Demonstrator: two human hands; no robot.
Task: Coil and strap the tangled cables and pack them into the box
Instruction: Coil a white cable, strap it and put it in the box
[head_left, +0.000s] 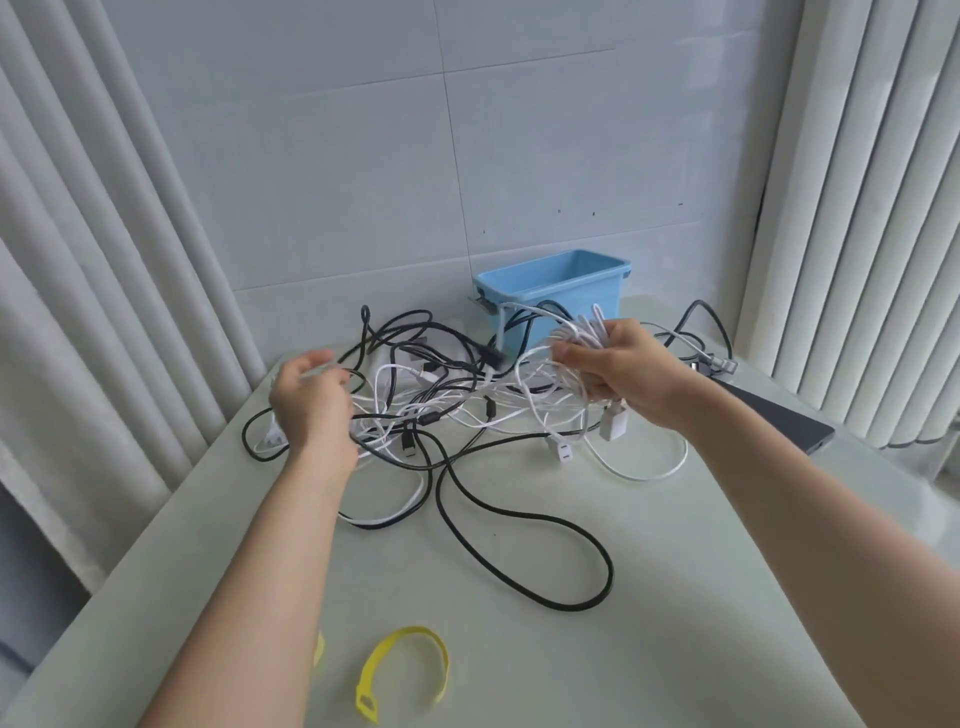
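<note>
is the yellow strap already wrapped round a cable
No, the yellow strap lies curved open on the table, apart from the tangled cables.

box (571, 297): light blue plastic, open top, upright, upper centre of frame, behind the pile. cables (441, 405): black and white leads in one tangled heap mid-frame, just in front of the box, a few strands crossing its front wall. white coil (574, 338): loose loops, lifted off the heap, gripped in right hand (631, 371), plug ends dangling below. left hand (311, 400) pinches a white strand (324, 370) at the heap's left edge, blurred. black lead (545, 522) runs out in a big loop toward lower centre. yellow strap (410, 652): flat, open arc, bottom centre. second strap (319, 647) to its left, mostly hidden.
</note>
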